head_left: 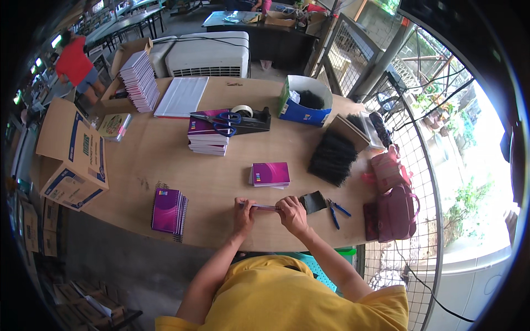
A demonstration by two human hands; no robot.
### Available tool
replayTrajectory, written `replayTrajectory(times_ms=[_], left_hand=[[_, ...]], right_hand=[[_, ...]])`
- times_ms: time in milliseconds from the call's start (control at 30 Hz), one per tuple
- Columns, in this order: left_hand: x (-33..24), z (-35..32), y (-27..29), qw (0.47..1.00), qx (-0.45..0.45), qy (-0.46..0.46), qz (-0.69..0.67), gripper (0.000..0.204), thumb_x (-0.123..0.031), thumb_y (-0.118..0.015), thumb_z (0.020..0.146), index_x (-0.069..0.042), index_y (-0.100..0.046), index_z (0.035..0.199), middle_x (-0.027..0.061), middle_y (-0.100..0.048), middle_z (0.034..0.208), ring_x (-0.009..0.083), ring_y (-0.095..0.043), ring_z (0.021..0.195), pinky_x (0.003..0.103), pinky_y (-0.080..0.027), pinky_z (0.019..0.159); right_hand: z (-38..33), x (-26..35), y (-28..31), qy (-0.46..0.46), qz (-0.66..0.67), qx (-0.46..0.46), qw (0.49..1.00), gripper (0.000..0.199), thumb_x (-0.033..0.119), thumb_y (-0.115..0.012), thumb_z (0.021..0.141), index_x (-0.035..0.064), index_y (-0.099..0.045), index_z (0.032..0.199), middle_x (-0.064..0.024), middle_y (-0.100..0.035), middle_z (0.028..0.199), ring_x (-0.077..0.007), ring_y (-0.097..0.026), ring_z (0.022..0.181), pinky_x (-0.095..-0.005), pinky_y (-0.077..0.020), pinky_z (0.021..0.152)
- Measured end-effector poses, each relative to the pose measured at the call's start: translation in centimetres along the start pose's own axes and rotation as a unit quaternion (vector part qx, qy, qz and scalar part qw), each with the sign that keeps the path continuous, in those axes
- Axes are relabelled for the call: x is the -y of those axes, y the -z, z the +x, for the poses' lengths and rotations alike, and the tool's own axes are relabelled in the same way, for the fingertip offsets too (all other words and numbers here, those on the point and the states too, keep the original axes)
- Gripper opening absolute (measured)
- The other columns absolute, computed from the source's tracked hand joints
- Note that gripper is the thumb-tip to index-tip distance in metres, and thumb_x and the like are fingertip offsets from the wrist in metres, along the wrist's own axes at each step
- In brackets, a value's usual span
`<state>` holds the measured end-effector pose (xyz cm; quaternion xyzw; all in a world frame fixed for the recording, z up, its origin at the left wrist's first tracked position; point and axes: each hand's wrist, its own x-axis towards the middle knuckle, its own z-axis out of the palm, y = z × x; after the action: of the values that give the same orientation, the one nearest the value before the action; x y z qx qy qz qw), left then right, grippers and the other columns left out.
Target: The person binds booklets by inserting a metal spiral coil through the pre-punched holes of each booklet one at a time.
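Note:
Near the table's front edge, my left hand (243, 216) and my right hand (292, 214) grip opposite ends of a thin notebook (266, 207), seen almost edge-on. Just beyond it lies a short stack of purple-covered notebooks (270, 173). Beside my right hand is a dark flat piece (314, 202), its kind unclear, and then blue-handled pliers (334, 212) with their handles apart. To the left sit several spiral-bound purple notebooks (167, 209). Farther back, blue-handled scissors (221, 122) rest on a taller notebook stack (208, 144).
A tape dispenser (256, 121) and a blue box (305, 115) stand toward the back. Black binding coils (333, 157) and a maroon bag (396, 212) are at right. An open carton (77, 160) and a tall notebook pile (139, 83) stand left. A person in red (73, 63) is far off.

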<state>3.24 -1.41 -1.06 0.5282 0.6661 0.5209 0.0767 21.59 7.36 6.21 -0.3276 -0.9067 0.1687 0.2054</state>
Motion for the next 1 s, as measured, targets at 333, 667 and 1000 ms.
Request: replayTrajectory(times_ms=[333, 667, 1000], left_hand=[[-0.4, 0.3, 1.7, 0.998, 0.031, -0.053, 0.013, 0.042, -0.026, -0.085, 0.078, -0.006, -0.057, 0.104, 0.0148, -0.050, 0.102, 0.0335, -0.049, 0.098, 0.046, -0.045, 0.083], [-0.7, 0.7, 1.1, 1.000, 0.006, 0.002, 0.023, 0.058, -0.041, -0.090, 0.068, -0.007, -0.054, 0.099, 0.0127, -0.049, 0.096, 0.0323, -0.048, 0.095, 0.046, -0.045, 0.081], [-0.7, 1.6, 0.7, 0.999, 0.029, -0.021, 0.015, 0.059, -0.043, -0.089, 0.069, -0.007, -0.051, 0.097, 0.0092, -0.050, 0.092, 0.0313, -0.045, 0.094, 0.046, -0.043, 0.081]], right_hand=[[3.1, -6.8, 9.6, 0.057, -0.270, 0.264, 0.924, 0.097, 0.023, -0.075, 0.078, 0.0338, -0.024, 0.160, -0.0041, -0.026, 0.166, -0.0341, -0.031, 0.149, -0.0605, -0.0374, 0.110], [4.5, -12.8, 10.2, 0.063, -0.208, 0.382, 0.898, 0.108, 0.034, -0.085, 0.071, 0.0220, -0.025, 0.160, -0.0139, -0.027, 0.161, -0.0348, -0.043, 0.135, -0.0429, -0.0430, 0.110], [3.8, -12.1, 9.7, -0.070, 0.173, 0.187, 0.965, 0.079, 0.049, -0.081, 0.076, 0.0020, -0.061, 0.136, -0.0227, -0.060, 0.132, -0.0373, -0.055, 0.122, -0.0446, -0.0437, 0.104]])
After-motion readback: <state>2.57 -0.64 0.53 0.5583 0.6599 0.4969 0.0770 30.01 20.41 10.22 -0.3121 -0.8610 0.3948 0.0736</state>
